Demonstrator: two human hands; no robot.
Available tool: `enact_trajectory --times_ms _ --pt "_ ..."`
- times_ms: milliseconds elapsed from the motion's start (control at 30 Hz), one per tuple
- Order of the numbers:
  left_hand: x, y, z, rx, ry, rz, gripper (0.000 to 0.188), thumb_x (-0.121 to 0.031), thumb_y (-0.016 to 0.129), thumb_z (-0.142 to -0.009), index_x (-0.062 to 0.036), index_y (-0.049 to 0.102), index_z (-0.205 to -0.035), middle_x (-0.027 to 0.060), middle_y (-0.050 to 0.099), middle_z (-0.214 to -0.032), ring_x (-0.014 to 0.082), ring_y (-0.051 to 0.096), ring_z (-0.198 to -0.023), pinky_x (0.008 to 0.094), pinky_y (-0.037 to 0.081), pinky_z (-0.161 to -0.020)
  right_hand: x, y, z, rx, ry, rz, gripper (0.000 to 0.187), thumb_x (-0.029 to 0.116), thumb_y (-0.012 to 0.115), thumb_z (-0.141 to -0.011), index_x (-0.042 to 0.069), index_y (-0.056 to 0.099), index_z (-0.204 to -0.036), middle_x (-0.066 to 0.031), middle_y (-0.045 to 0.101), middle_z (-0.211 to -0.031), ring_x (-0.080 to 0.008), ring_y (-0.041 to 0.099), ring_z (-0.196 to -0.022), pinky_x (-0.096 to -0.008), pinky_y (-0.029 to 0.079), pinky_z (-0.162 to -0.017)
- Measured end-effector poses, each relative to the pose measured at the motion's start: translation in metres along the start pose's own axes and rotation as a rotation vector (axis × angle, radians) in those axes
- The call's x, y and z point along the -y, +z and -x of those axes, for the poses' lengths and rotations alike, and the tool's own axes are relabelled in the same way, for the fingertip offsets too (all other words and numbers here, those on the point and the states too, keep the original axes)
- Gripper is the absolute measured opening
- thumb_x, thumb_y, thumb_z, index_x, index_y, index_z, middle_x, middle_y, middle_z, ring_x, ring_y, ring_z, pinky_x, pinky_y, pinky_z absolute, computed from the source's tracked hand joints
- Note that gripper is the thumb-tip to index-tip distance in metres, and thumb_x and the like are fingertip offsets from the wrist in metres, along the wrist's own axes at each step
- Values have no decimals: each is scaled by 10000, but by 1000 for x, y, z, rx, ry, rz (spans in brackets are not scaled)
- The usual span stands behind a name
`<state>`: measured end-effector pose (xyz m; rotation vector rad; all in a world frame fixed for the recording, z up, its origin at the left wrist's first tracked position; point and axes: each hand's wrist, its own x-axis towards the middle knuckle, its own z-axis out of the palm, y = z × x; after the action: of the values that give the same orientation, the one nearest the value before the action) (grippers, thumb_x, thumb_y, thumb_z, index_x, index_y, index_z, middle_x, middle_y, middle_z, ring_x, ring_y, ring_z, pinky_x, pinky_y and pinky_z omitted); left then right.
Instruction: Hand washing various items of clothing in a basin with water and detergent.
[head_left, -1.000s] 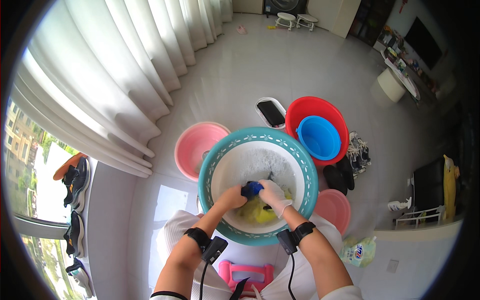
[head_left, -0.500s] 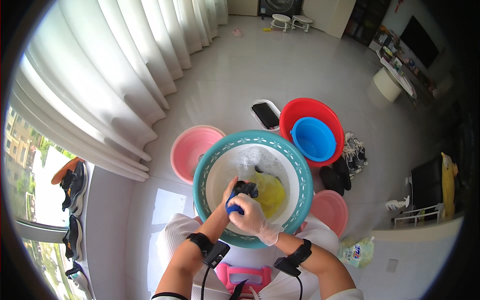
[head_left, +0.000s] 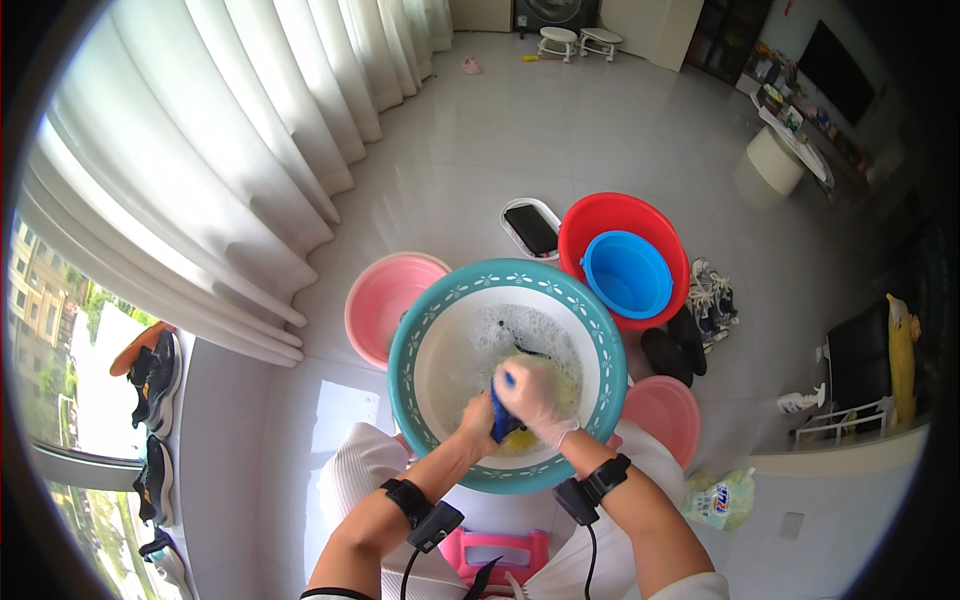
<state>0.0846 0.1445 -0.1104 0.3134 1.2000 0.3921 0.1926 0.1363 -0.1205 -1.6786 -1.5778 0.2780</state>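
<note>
Over the teal-rimmed white basin (head_left: 404,350) both my hands work close together. My left hand (head_left: 477,420) is closed on a bunched blue and dark cloth item (head_left: 501,415) whose exact kind I cannot make out. My right hand (head_left: 530,390), in a clear plastic glove and smeared by motion, is closed on the same item; a bit of blue shows at its fingers. Below the hands lies a yellow cloth (head_left: 518,442), partly under sudsy water (head_left: 510,325). A dark strip (head_left: 530,351) shows in the foam behind the right hand.
Pink basins stand at the left (head_left: 375,300) and right (head_left: 665,420). Behind at right are a red basin (head_left: 590,215) holding a blue bucket (head_left: 625,275), and shoes (head_left: 705,300). A phone (head_left: 530,228) lies in a white tray. A detergent pouch (head_left: 722,500) sits near my right knee.
My right hand has moved up and right, now above and beside the left. The blue part shows between the hands. Foam covers more of the yellow cloth.
</note>
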Motion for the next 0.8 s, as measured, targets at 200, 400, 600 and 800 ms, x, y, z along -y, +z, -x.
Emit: enact_trajectory --times_ms 200,400,600,800 --pt "-40 -21 -17 -74 396 -174 254 -282 559 -896 -68 581 -1031 36 633 -843 148 611 -706 270 489 -593 -42 8 0 120 223 226 126 194 591 -827 68 581 -826 -180 618 -910 -361 610 -791 -475 474 -641" --pt "-25 -49 -50 -233 235 -229 596 -325 576 -873 -193 315 -1393 131 462 -1302 306 494 -1130 497 447 -845 -19 16 11 500 289 366 506 204 673 -755 186 534 -1242 -193 412 -1305 -437 530 -993 -479 489 -854" --pt "-12 -40 -53 136 -59 85 580 -510 447 -907 -133 394 -1345 114 458 -1332 304 462 -1208 553 368 -978 -19 31 11 450 189 63 199 50 564 -718 17 616 -907 -175 562 -1025 -386 557 -912 -440 469 -805" --pt "-19 -61 -80 405 127 431 408 -519 484 -902 -132 578 -994 126 632 -906 273 623 -776 427 525 -694 54 8 13 238 101 -411 227 32 551 -704 -16 548 -926 -189 561 -900 -395 559 -856 -417 462 -752"
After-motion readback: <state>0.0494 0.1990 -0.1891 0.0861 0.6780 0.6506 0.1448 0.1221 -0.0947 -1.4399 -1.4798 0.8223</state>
